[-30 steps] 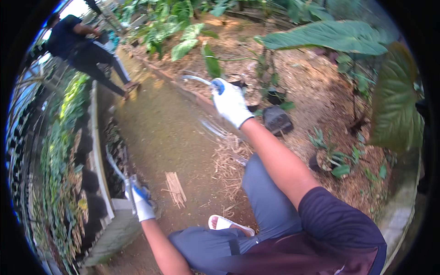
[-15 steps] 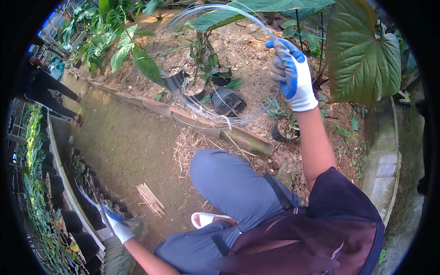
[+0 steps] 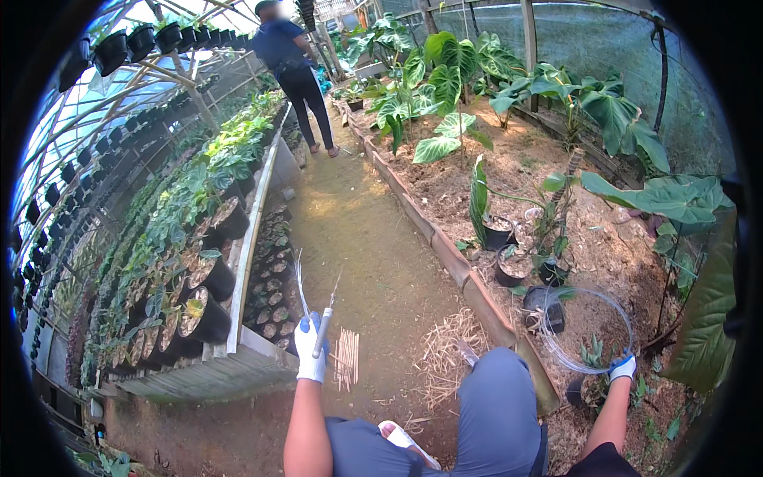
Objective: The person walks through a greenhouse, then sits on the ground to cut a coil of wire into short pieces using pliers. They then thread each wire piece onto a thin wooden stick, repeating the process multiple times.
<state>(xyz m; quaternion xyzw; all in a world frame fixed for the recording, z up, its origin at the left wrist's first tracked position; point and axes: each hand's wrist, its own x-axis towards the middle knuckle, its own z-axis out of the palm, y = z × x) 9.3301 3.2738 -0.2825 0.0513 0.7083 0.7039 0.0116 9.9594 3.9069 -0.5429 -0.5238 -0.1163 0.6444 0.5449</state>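
My left hand point(image 3: 310, 351), in a white glove with blue fingertips, is closed and raised over the path. It holds a slim tool with a grey handle point(image 3: 323, 333) and a thin pointed end; I cannot make out its exact kind. A few clear strands point(image 3: 301, 286) rise from the same grip. Low at the right, my right hand point(image 3: 622, 366), gloved alike, is closed on a loose coil of clear plastic line point(image 3: 584, 291). The coil hangs over the planting bed, in front of a tipped black pot point(image 3: 544, 309).
A bundle of thin sticks point(image 3: 346, 359) lies on the dirt path, with a straw heap point(image 3: 451, 358) by the tile edging point(image 3: 425, 217). Potted plants fill a raised bench point(image 3: 262, 215) at left. Another person point(image 3: 294, 71) stands farther up the path.
My view has swung up the path. My right hand, with the coil, has come down from its raised position. My left hand now shows the grey-handled tool along with the strands.
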